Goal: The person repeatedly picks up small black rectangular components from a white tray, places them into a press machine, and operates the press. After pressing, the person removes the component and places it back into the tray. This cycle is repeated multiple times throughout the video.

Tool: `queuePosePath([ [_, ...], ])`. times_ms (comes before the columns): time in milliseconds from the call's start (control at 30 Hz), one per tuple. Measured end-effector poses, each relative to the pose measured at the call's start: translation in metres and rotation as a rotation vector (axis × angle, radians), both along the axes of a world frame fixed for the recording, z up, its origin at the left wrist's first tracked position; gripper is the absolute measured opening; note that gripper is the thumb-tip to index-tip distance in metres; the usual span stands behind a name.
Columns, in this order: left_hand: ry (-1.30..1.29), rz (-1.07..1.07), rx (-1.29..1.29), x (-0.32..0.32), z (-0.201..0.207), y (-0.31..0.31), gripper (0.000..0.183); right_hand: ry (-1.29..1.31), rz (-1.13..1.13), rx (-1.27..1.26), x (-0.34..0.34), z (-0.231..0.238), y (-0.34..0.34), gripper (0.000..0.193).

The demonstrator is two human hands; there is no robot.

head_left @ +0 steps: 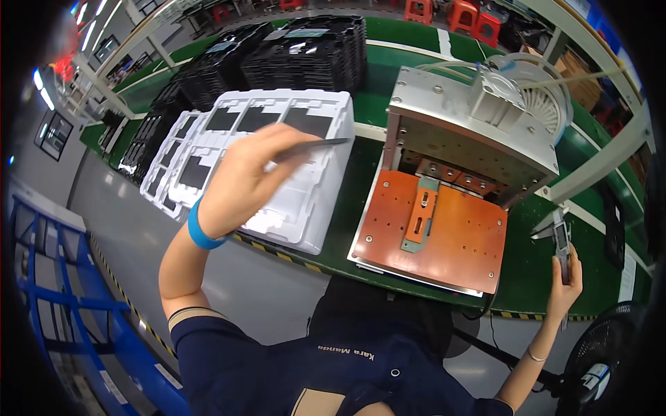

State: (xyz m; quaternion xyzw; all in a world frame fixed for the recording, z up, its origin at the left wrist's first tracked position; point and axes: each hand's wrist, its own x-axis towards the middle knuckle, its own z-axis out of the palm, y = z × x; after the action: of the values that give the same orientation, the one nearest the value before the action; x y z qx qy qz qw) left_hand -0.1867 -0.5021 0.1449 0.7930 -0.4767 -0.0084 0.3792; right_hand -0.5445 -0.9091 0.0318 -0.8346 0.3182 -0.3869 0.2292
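Note:
My left hand, with a blue band at its wrist, is raised over the white moulded trays. Its fingers pinch a thin dark flat piece, seen nearly edge-on. Dark flat pieces lie in several of the tray recesses below. Far to the right, my right hand is closed around a caliper at the green bench top. Between my hands stands a metal press with an orange base plate. A narrow green and orange fixture sits on that plate.
Stacks of black trays stand behind the white ones. A black fan is at the lower right. Blue racking stands at the left, and a metal frame post rises right of the press. Red stools are beyond the bench.

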Motion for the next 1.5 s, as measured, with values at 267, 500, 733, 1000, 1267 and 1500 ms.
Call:
queuePosePath([
  [267, -0.315, 0.314, 0.318, -0.020, -0.057, 0.057, 0.045, 0.333, -0.442, -0.081, -0.054, -0.102, -0.147, 0.059],
  [500, -0.253, 0.269, 0.530, -0.039, -0.059, 0.067, 0.049, 0.386, -0.520, -0.192, -0.026, -0.113, -0.141, 0.050],
  [733, -0.396, 0.575, 0.049, 0.055, -0.061, 0.097, 0.040, 0.477, -0.499, -0.431, -0.037, -0.112, -0.145, 0.040],
  [1000, 0.100, 0.839, 0.279, 0.191, -0.088, 0.198, 0.035, 0.057, -0.078, -0.438, 0.020, -0.071, -0.024, 0.030],
  [1267, 0.406, 0.911, 0.450, 0.206, -0.057, 0.178, 0.057, -0.130, 0.208, 0.112, 0.049, -0.061, 0.047, 0.027],
  [1500, 0.472, 0.917, 0.091, 0.197, -0.019, 0.161, 0.043, -0.278, 0.153, 0.494, 0.033, -0.116, 0.037, 0.023],
])
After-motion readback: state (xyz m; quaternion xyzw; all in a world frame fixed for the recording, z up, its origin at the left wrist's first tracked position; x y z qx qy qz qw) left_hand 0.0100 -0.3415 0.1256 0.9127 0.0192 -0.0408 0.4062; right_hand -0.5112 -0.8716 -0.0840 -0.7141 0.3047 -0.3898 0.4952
